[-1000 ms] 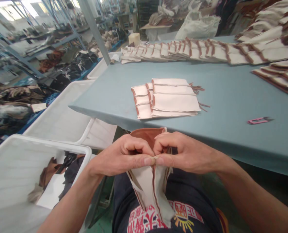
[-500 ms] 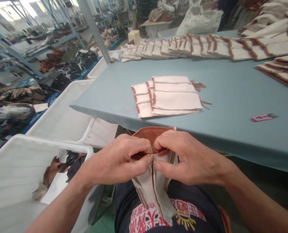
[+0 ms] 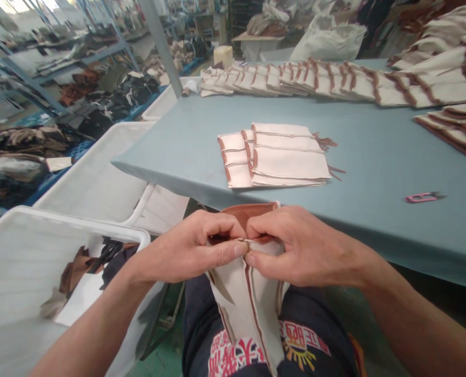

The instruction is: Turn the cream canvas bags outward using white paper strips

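A cream fabric pouch (image 3: pixel 233 290) with brown seam strips and a brown lining hangs over my lap, its mouth facing up. My left hand (image 3: pixel 193 243) pinches the near rim, thumb outside and fingers tucked into the opening. Right beside it, my right hand (image 3: pixel 296 246) grips the same rim, the thumbs almost touching at the centre seam. Fingertips inside the mouth are hidden. Beyond the hands, flat cream pouches (image 3: pixel 290 159) with brown edges lie stacked on the blue-grey table (image 3: pixel 374 157).
Pink-handled thread snips (image 3: pixel 425 197) lie at the table's right. A long row of overlapping cream pieces (image 3: pixel 296 78) runs along the far side, with more pieces (image 3: pixel 458 125) at the right edge. On the left, a white bin (image 3: pixel 21 262) holds fabric scraps.
Both hands have risen slightly with the pouch, thumbs drawn closer together at the seam. The pouch body hangs straighter and wider below them. The view has shifted a little.
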### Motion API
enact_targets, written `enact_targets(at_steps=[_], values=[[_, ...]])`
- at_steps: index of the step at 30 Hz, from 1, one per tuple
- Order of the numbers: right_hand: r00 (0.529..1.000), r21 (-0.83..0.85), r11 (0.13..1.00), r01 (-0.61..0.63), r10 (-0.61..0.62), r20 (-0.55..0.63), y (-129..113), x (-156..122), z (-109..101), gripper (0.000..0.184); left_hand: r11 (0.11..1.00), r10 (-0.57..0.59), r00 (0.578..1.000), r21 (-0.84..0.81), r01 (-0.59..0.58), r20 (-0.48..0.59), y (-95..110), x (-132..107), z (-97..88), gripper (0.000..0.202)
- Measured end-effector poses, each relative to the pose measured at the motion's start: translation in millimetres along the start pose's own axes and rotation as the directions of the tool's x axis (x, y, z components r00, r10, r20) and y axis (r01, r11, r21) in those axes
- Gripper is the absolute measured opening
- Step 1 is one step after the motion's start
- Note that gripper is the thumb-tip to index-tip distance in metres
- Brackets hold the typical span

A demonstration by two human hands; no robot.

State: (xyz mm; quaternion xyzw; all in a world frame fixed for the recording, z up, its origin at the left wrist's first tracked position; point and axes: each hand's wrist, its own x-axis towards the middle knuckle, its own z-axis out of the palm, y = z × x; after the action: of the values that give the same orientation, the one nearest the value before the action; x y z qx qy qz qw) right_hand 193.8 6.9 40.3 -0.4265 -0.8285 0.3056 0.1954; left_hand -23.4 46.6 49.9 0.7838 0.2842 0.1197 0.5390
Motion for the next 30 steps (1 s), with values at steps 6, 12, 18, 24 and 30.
enact_targets(at_steps=[6,12,18,24,30], values=[[0.994,0.093,0.996,0.004,-0.014,0.108,7.7,5.2,3.5,0.03,0.996,-0.048,0.999,0.08,0.047,0.009,-5.6,-2.3,-0.4,0.007],[1.0,-0.067,0.998,0.007,-0.006,0.024,-0.9,7.6,4.3,0.024,0.985,0.04,0.988,0.171,-0.014,-0.147,-7.5,-5.8,6.4,0.012],[1.0,-0.048,0.999,0.009,-0.008,0.02,-4.0,10.5,4.8,0.029,0.912,0.15,0.975,0.405,-0.072,-0.166,5.0,-11.6,5.5,0.013],[0.999,-0.017,1.0,-0.005,0.006,0.044,-5.9,11.7,4.5,0.016,0.827,0.164,0.98,0.556,-0.077,-0.109,15.4,-10.9,4.8,0.016],[0.997,-0.055,0.996,-0.076,0.077,0.008,-9.5,10.9,1.6,0.016,0.766,0.201,0.979,0.63,-0.129,-0.044,19.1,-4.2,4.0,0.018]])
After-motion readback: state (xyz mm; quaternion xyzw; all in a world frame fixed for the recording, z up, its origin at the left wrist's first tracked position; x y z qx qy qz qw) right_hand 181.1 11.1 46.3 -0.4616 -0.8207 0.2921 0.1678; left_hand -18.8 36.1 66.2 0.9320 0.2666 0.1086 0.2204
